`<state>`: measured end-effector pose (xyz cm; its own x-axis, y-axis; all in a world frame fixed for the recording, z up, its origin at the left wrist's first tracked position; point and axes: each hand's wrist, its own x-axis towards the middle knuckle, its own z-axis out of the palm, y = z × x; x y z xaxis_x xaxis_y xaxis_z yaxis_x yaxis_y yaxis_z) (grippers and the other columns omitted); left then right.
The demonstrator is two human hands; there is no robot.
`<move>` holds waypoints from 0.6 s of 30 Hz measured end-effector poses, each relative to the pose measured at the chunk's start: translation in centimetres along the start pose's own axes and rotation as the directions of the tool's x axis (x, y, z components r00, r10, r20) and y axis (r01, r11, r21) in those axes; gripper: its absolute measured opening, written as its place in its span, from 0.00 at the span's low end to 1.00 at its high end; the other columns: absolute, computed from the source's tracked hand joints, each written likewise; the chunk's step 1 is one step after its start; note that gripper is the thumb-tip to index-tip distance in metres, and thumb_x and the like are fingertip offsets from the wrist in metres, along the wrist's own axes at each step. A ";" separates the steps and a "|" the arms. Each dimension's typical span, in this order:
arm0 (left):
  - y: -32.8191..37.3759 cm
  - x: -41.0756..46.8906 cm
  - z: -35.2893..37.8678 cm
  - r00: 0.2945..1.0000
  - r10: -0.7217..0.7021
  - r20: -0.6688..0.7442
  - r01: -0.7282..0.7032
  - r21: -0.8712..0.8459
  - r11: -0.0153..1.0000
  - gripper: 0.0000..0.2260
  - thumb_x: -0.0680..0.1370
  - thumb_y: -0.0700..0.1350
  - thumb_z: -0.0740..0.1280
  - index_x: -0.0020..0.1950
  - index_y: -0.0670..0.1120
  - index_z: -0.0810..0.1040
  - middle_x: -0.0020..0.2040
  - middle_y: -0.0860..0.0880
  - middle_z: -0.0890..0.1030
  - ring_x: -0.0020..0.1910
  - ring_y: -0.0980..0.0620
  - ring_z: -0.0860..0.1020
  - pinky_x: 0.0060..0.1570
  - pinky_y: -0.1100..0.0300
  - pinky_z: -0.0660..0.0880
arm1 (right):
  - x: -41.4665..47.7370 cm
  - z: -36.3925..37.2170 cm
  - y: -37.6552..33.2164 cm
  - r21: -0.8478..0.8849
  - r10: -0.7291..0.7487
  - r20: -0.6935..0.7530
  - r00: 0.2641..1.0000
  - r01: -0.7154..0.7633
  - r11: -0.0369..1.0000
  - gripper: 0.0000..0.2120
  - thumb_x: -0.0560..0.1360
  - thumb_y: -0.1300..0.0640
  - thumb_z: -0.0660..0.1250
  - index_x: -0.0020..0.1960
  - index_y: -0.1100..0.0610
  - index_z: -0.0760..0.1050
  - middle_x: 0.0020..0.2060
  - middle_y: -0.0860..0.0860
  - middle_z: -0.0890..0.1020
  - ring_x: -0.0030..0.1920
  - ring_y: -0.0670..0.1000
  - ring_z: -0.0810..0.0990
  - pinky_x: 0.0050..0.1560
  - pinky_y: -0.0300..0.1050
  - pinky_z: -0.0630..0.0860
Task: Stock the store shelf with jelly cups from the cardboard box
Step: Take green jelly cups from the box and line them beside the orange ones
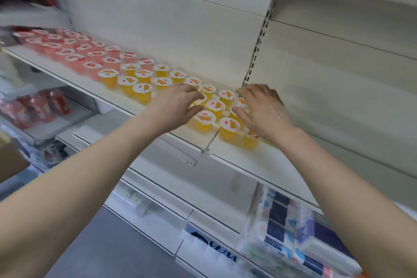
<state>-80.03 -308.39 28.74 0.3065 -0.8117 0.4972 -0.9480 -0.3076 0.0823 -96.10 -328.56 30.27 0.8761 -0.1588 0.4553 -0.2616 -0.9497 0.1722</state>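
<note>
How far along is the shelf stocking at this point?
Done: red jelly cups and orange jelly cups stand in rows on the shelf, at left. In hand: left hand and right hand are on a loose orange cluster at the shelf joint; grip unclear. Left: bare shelf to the right; the cardboard box shows no contents.

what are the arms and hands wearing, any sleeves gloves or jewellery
Nothing worn shows. The left forearm and right forearm are bare from the frame's edge to the wrist, with no sleeve in view. The left hand and right hand have no gloves, and no watch, bracelet or ring is visible.
</note>
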 end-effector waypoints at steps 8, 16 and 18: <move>-14.6 -11.7 -6.6 0.994 -0.112 0.005 0.108 0.223 0.969 0.20 0.77 0.55 0.59 0.56 0.43 0.81 0.51 0.44 0.82 0.49 0.40 0.79 0.53 0.49 0.76 | 9.0 3.4 -16.5 0.076 -0.226 -0.033 0.974 0.228 0.971 0.26 0.76 0.41 0.56 0.65 0.57 0.75 0.58 0.57 0.78 0.59 0.62 0.75 0.57 0.57 0.72; -26.9 -24.9 -12.2 0.949 -0.315 0.019 0.290 0.341 0.894 0.16 0.78 0.52 0.64 0.59 0.43 0.80 0.54 0.44 0.81 0.53 0.41 0.78 0.55 0.48 0.74 | 15.1 8.1 -34.8 0.226 -0.394 -0.112 0.912 0.409 0.884 0.26 0.77 0.43 0.57 0.65 0.59 0.74 0.57 0.58 0.78 0.57 0.62 0.75 0.55 0.56 0.72; -29.4 -27.9 -12.8 0.929 -0.369 0.020 0.339 0.352 0.873 0.15 0.78 0.51 0.66 0.60 0.44 0.79 0.56 0.45 0.81 0.54 0.42 0.78 0.56 0.48 0.74 | 16.3 9.4 -38.8 0.259 -0.434 -0.136 0.891 0.455 0.852 0.25 0.77 0.43 0.58 0.64 0.60 0.75 0.56 0.57 0.78 0.57 0.61 0.75 0.54 0.56 0.72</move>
<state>-61.79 -270.30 23.48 0.6364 -0.6504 0.4147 -0.6928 -0.7183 -0.0633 -67.89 -296.85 22.81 0.8389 0.3072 0.4493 0.2800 -0.9515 0.1279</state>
